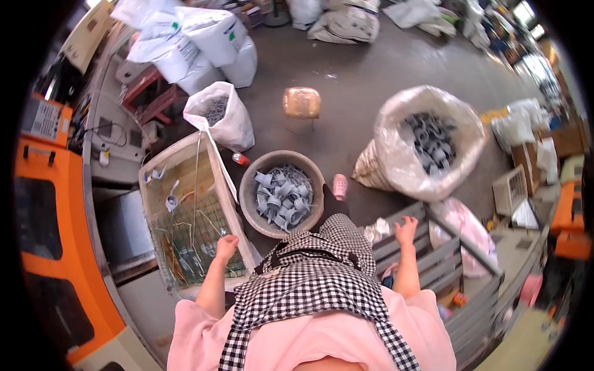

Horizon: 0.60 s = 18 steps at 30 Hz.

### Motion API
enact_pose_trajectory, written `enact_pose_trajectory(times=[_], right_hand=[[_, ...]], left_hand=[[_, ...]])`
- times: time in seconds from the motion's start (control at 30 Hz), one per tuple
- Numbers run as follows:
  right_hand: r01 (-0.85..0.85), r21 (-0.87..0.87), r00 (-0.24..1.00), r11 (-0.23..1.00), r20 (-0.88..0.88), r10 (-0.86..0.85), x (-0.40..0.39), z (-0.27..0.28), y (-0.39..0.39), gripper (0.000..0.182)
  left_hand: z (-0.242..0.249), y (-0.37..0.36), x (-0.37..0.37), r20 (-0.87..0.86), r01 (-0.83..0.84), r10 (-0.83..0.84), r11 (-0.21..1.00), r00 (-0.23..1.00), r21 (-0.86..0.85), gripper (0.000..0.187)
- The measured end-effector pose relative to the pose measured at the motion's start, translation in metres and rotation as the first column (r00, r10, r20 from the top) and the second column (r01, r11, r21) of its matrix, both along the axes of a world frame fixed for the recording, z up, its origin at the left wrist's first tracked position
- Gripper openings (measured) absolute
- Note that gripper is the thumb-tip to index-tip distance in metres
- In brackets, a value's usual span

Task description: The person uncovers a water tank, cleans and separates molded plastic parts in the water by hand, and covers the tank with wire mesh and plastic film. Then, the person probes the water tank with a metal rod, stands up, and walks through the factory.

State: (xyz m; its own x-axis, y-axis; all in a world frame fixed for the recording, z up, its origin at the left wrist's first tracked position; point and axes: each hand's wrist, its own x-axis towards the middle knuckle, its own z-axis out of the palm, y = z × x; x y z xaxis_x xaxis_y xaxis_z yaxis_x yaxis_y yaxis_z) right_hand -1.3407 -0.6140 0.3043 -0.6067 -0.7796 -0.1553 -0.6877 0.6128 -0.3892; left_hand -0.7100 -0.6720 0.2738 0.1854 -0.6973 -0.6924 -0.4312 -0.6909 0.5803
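Observation:
My left hand (227,247) is closed over the near right side of a white tub (230,213); whether something small is in its fingers I cannot make out. In the tub are water, a green mesh (166,238) and a few grey plastic parts (172,201). My right hand (406,230) is held above a grey slatted bench (442,261), fingers apart and nothing in them. Between my hands, beyond my checked apron, stands a round basin (249,217) holding many grey plastic fittings (282,199).
A large sack (387,139) of grey parts stands at right; a smaller white sack (238,127) stands beyond the tub. A stool (302,103) and a red can (241,159) are on the floor. An orange machine (71,260) lines the left side.

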Motion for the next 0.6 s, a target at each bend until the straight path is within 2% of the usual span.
enact_pose_trajectory(times=[0.03, 0.17, 0.2, 0.27, 0.3, 0.33, 0.4, 0.43, 0.5, 0.6], right_hand=[[-0.007, -0.019, 1.000, 1.000, 0.011, 0.008, -0.016, 0.001, -0.026, 0.037], [-0.084, 0.022, 0.996, 0.996, -0.016, 0.084, -0.077, -0.011, -0.131, 0.033], [-0.133, 0.028, 0.991, 0.991, -0.016, 0.133, -0.093, -0.017, -0.158, 0.031], [-0.182, 0.167, 0.983, 0.969, 0.062, 0.174, -0.115, -0.018, -0.217, 0.030], [-0.263, 0.146, 0.965, 0.954, 0.052, 0.258, -0.127, -0.017, -0.246, 0.029], [-0.294, 0.172, 0.956, 0.940, 0.065, 0.287, -0.136, -0.013, -0.273, 0.029], [-0.421, 0.037, 0.907, 0.906, 0.022, 0.421, -0.155, 0.005, -0.336, 0.028], [-0.428, 0.045, 0.904, 0.903, 0.041, 0.427, -0.163, 0.012, -0.366, 0.028], [-0.501, 0.036, 0.865, 0.864, -0.003, 0.502, -0.177, 0.016, -0.427, 0.029], [-0.571, -0.005, 0.821, 0.821, -0.023, 0.571, -0.161, 0.036, -0.507, 0.029]], left_hand=[[-0.004, 0.001, -0.010, 0.129, 0.014, -0.014, 1.000, 0.992, -0.001, 0.017], [-0.036, 0.009, -0.047, 0.217, -0.107, 0.103, 0.994, 0.971, 0.003, 0.016], [-0.036, 0.007, -0.066, 0.220, -0.159, 0.154, 0.987, 0.963, 0.003, 0.016], [-0.034, 0.003, -0.109, 0.255, -0.404, 0.362, 0.904, 0.897, 0.137, 0.014], [-0.029, -0.001, -0.128, 0.269, -0.442, 0.393, 0.884, 0.880, 0.155, 0.014], [-0.024, -0.009, -0.147, 0.225, -0.452, 0.406, 0.865, 0.886, 0.218, 0.015], [-0.018, -0.038, -0.187, 0.115, -0.448, 0.436, 0.831, 0.892, 0.330, 0.016], [-0.007, -0.058, -0.206, 0.109, -0.465, 0.456, 0.821, 0.883, 0.332, 0.016], [0.025, -0.091, -0.236, -0.001, -0.503, 0.513, 0.844, 0.859, 0.186, 0.018], [0.041, -0.115, -0.257, 0.025, -0.614, 0.621, 0.768, 0.784, 0.180, 0.014]])
